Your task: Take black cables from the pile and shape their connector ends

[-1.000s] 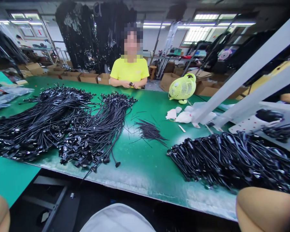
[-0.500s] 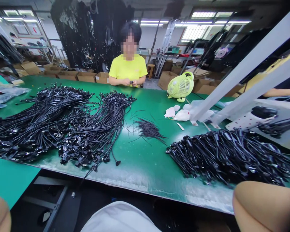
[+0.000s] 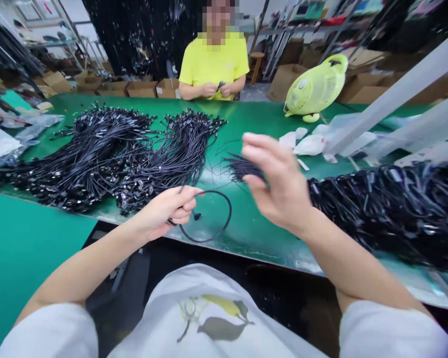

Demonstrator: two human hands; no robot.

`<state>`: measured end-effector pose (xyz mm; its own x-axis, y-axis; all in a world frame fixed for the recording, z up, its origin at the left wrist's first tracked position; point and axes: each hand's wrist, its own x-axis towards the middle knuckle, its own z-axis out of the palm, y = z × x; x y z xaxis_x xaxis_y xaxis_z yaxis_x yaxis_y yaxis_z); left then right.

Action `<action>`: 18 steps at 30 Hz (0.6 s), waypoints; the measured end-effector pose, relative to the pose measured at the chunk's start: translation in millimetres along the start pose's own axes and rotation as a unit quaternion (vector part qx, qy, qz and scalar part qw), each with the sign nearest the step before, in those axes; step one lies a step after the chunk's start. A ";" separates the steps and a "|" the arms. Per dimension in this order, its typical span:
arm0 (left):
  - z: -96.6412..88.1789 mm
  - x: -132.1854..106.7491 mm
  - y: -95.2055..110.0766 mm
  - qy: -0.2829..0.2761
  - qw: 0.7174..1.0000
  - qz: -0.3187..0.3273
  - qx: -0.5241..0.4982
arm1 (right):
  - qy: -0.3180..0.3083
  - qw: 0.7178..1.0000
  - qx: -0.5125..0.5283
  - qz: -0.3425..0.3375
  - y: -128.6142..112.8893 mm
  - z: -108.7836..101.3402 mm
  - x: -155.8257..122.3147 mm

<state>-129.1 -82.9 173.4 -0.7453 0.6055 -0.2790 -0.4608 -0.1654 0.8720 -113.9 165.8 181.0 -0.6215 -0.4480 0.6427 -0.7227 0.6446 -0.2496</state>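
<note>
My left hand (image 3: 173, 211) is closed around a black cable (image 3: 229, 214), which curves out in a loop to the right, just above the table's front edge. My right hand (image 3: 278, 181) is raised over the table with thumb and fingers apart, blurred by motion and holding nothing that I can see. Behind its fingers lies a small heap of thin black ties (image 3: 241, 168), partly hidden by the hand. Two large bundles of straight black cables, a left one (image 3: 93, 149) and a middle one (image 3: 182, 149), spread beyond my left hand.
A long pile of looped black cables (image 3: 388, 214) covers the right of the green table (image 3: 254, 243). A yellow-green fan (image 3: 317, 89) stands at the far edge near slanting white posts (image 3: 399, 94). Across the table a person in a yellow shirt (image 3: 214, 62) handles a small dark item.
Both my hands have come into view, the left with a looped cable and the right over the thin ties. The camera has tipped downward, so the table sits higher.
</note>
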 end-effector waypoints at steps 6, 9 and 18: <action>15.3 -12.7 -15.1 -0.141 0.982 -0.081 0.097 | -0.229 0.945 0.219 0.082 16.2 53.9 2.8; 5.6 -20.1 -9.0 -0.093 0.992 -0.035 0.081 | -0.316 0.824 0.432 0.185 24.3 53.1 -14.6; -50.0 -14.4 -24.5 0.023 0.999 -0.038 0.021 | -0.125 0.924 0.204 0.299 49.6 32.0 -54.1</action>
<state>-131.2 -126.5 136.0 -0.7302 0.5789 -0.3630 -0.4973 -0.0860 0.8633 -125.8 202.2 110.7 -0.9603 -0.2488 0.1265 -0.2489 0.5583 -0.7914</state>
